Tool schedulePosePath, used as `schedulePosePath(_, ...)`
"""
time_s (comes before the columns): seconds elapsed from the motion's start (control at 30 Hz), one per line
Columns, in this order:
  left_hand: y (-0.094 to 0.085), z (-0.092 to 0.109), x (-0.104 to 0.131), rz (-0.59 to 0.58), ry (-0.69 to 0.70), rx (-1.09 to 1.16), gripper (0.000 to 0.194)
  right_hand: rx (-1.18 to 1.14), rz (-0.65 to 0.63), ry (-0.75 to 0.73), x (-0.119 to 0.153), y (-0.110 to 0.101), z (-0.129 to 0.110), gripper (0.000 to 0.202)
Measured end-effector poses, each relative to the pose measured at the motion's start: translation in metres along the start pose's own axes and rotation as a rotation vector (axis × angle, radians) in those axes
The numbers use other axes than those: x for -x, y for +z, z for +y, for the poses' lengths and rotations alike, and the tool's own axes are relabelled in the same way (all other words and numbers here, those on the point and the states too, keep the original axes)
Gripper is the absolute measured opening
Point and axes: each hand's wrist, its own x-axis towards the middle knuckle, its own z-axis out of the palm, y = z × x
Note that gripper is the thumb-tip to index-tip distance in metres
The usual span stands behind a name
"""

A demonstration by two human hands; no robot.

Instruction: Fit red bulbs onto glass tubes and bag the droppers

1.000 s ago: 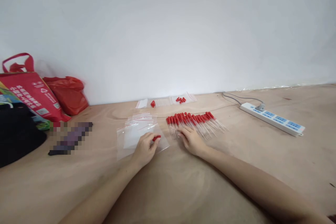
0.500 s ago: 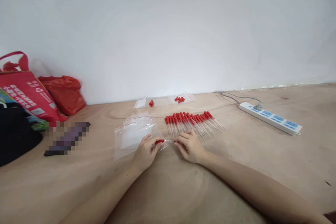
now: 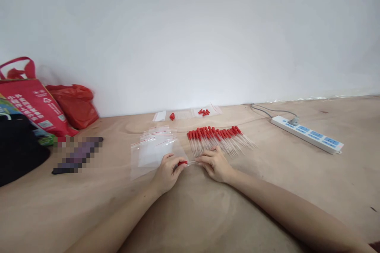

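Between my two hands is a dropper with a red rubber bulb and a thin clear tube. My left hand is closed on the bulb, its fingers hiding part of it. The fingers of my right hand pinch the clear tube, whose far end is hidden. Just beyond my right hand lies a row of red-bulbed droppers, their clear tubes pointing towards me. Clear zip bags with red seal lines overlap beside and behind my left hand.
At the back lie loose red bulbs on a bag, clear tubes and another red clump. A white power strip with a grey cable is at right. Red bags, a black item and a blurred dark object are at left.
My left hand has shifted slightly right, and less of the red bulb shows past its fingers. Both hands keep their grip on the dropper. The whole view has moved a little.
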Motion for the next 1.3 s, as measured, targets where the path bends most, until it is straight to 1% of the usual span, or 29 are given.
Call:
schedulePosePath(0.13,0.001,-0.001,0.001,-0.008,0.028,-0.011,0.020,0.050,0.011,-0.044,-0.003,-0.001,0.003,0.025)
schedulePosePath(0.27,0.001,-0.001,0.001,0.018,0.081,-0.067,0.019,0.139,0.021,-0.086,-0.004,-0.002,0.002,0.031)
schedulePosePath(0.37,0.000,0.001,0.002,0.056,0.152,-0.125,0.018,0.186,0.013,-0.102,-0.003,-0.001,0.000,0.027)
schedulePosePath(0.5,0.000,0.004,0.001,0.098,0.216,-0.145,0.016,0.176,0.003,-0.095,-0.004,0.001,-0.004,0.020)
schedulePosePath(0.7,-0.002,0.008,0.001,0.075,0.248,-0.171,0.015,0.130,-0.044,-0.061,-0.009,0.000,-0.012,0.017)
schedulePosePath(0.9,-0.003,0.009,0.000,0.037,0.256,-0.192,0.016,0.076,-0.125,0.030,-0.010,0.000,-0.014,0.018)
schedulePosePath(1.0,-0.004,0.007,-0.002,0.042,0.263,-0.202,0.016,0.052,-0.152,0.061,-0.011,-0.002,-0.013,0.020)
schedulePosePath(1.07,-0.006,0.005,-0.003,0.054,0.264,-0.211,0.015,0.052,-0.160,0.043,-0.013,-0.005,-0.014,0.021)
schedulePosePath(1.13,-0.008,0.003,-0.004,0.060,0.254,-0.219,0.016,0.078,-0.170,-0.004,-0.014,-0.010,-0.014,0.019)
schedulePosePath(1.2,-0.010,0.001,-0.004,0.061,0.215,-0.232,0.014,0.130,-0.181,-0.038,-0.016,-0.016,-0.013,0.017)
schedulePosePath(1.23,-0.011,-0.001,-0.004,0.062,0.180,-0.243,0.013,0.156,-0.178,-0.030,-0.017,-0.019,-0.011,0.016)
schedulePosePath(1.3,-0.013,-0.006,-0.003,0.056,0.084,-0.276,0.020,0.190,-0.139,0.056,-0.020,-0.026,-0.002,0.017)
